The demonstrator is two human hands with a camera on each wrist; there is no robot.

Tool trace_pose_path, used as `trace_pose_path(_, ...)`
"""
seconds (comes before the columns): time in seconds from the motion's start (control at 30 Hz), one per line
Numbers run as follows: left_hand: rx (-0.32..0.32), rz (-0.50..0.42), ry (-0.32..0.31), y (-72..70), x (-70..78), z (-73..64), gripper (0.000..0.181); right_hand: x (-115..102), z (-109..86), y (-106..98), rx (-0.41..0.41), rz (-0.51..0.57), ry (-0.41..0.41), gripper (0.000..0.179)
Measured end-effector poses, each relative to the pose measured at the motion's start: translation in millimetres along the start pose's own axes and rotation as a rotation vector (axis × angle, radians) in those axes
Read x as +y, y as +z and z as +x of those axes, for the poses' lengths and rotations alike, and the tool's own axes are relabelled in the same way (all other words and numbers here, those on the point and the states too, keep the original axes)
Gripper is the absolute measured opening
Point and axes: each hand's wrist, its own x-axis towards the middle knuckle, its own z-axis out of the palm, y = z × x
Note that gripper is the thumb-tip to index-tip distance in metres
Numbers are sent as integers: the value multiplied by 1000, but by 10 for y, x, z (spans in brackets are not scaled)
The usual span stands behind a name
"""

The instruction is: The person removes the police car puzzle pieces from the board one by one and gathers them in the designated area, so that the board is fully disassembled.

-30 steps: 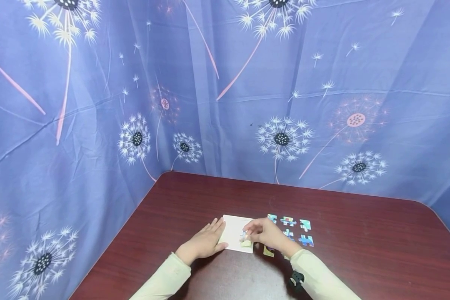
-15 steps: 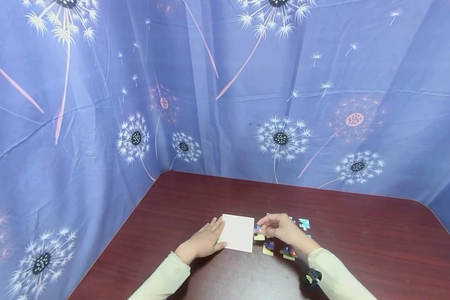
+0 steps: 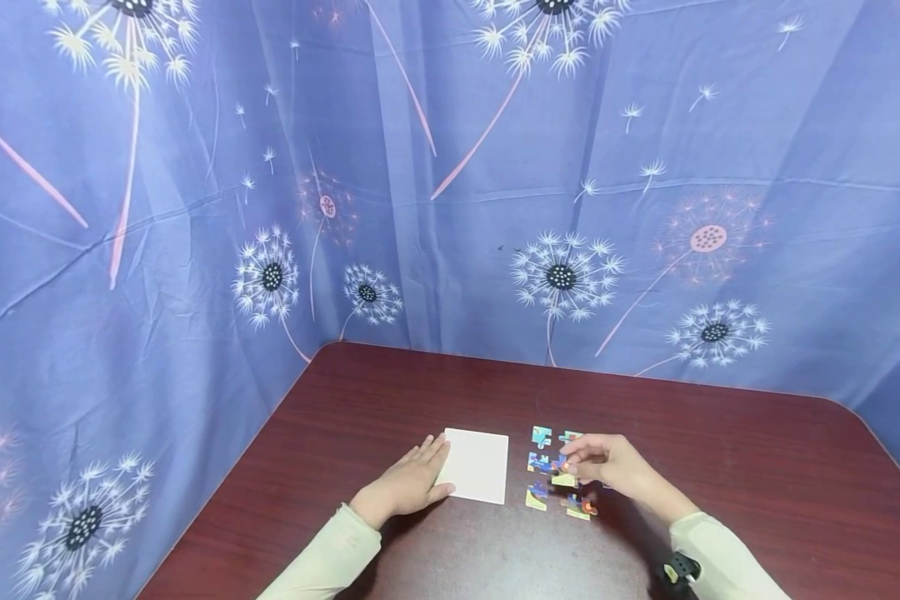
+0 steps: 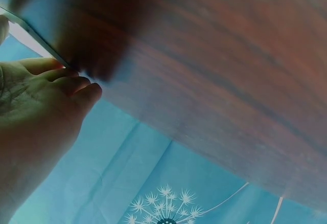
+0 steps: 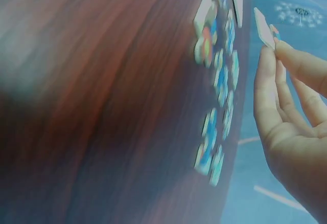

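Note:
My left hand (image 3: 407,490) lies at the left edge of a flat white square board (image 3: 478,465), fingers extended and thumb at its near corner. In the left wrist view that hand (image 4: 46,98) touches the edge of the board. To the right, my right hand (image 3: 617,468) pinches a jigsaw puzzle piece (image 3: 564,480) between thumb and fingers, above other pieces. The right wrist view shows the held piece (image 5: 263,28) raised off the table, tilted, its pale side visible. Part of the laid-out pieces is hidden behind the right hand.
Several colourful jigsaw pieces (image 3: 537,498) lie spaced in rows on the dark red table (image 3: 390,392), right of the board. More of these pieces (image 5: 220,78) show in the right wrist view. A blue dandelion-patterned curtain (image 3: 450,250) hangs behind the table and at its left.
My right hand has moved right, from over the white board to above the laid-out pieces, carrying the puzzle piece. The left hand has stayed at the board's edge.

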Motion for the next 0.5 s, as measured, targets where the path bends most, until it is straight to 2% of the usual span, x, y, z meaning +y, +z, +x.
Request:
trace_pose_path(0.23,-3,1,-5,4,-1,2,67,91,-202,-188,-11,-1,41,34)
trace_pose_path(0.5,-4,-2,-8,-12,17,-10,67,192,-413,-328,-45,8,44,33)
